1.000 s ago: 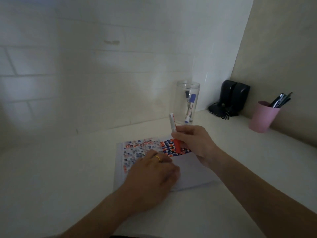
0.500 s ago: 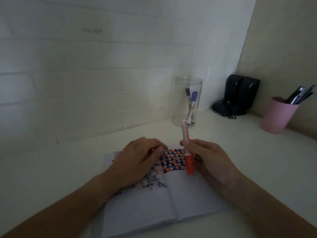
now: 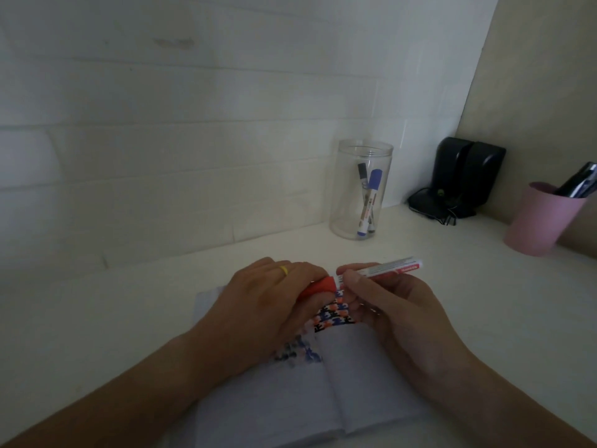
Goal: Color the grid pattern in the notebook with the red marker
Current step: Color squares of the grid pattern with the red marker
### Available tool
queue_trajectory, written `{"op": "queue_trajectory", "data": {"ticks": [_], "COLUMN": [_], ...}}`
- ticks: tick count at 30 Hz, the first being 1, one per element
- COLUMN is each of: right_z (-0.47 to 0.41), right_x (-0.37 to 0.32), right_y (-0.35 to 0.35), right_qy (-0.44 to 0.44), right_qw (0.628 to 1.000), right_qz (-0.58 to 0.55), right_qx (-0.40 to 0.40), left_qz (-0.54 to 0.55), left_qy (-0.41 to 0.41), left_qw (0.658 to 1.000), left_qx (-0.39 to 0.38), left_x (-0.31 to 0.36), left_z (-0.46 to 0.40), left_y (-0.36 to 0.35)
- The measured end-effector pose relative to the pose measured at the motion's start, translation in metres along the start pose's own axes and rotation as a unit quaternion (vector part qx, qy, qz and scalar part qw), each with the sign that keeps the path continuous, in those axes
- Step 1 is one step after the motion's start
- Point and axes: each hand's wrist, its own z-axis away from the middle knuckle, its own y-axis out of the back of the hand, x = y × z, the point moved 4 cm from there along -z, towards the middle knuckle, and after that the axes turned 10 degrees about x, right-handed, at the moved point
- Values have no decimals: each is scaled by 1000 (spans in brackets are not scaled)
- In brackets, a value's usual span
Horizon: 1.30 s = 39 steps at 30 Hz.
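Observation:
An open white notebook (image 3: 365, 389) lies on the desk in front of me, with a grid pattern (image 3: 332, 316) of red, blue and black cells near its top. The red marker (image 3: 384, 268) lies almost level above the pattern, its white barrel pointing right. My right hand (image 3: 397, 315) holds the barrel. My left hand (image 3: 271, 305), with a yellow ring, grips the marker's red cap (image 3: 318, 286) at the left end. The cap still sits on the marker. Both hands hide much of the pattern.
A clear jar (image 3: 361, 189) with two markers stands behind the notebook by the white wall. Black speakers (image 3: 462, 179) sit in the back corner. A pink cup (image 3: 542, 218) of pens stands at the far right.
My right hand has tipped the marker from upright to nearly level. My left hand has left the page and taken hold of the red cap.

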Motion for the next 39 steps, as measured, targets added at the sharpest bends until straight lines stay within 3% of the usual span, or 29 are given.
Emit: {"op": "queue_trajectory", "data": {"ticks": [6, 7, 9, 12, 14, 17, 21, 25, 33, 39], "right_z": [6, 6, 0, -5, -3, 1, 3, 8, 7, 7], "right_x": [-4, -10, -28, -47, -41, -33, -32, -20, 0, 3], "right_y": [-8, -7, 9, 30, 22, 14, 14, 8, 6, 7], "right_qy": [63, 68, 75, 78, 77, 70, 49, 47, 94, 128], "right_qw": [998, 998, 995, 989, 993, 994, 996, 996, 966, 949], "right_qz": [16, 5, -30, -68, -37, -9, -6, 74, 240, 286], "right_qx": [8, 11, 58, 107, 84, 79, 71, 30, 38, 25], "left_qz": [65, 101, 161, 223, 192, 124, 139, 158, 189, 202], "left_qy": [20, 67, 128, 175, 153, 124, 115, 83, 71, 67], "left_qw": [995, 989, 976, 958, 969, 983, 971, 967, 957, 954], "left_qx": [-78, -91, -67, 51, 41, -62, -156, -182, -207, -213], "left_x": [6, 5, -13, -42, -42, -37, -41, -49, -59, -61], "left_z": [-3, -3, 1, 2, 2, 8, 12, 16, 16, 16], "left_y": [4, 8, 14, 19, 15, 0, -12, -20, -27, -28]}}
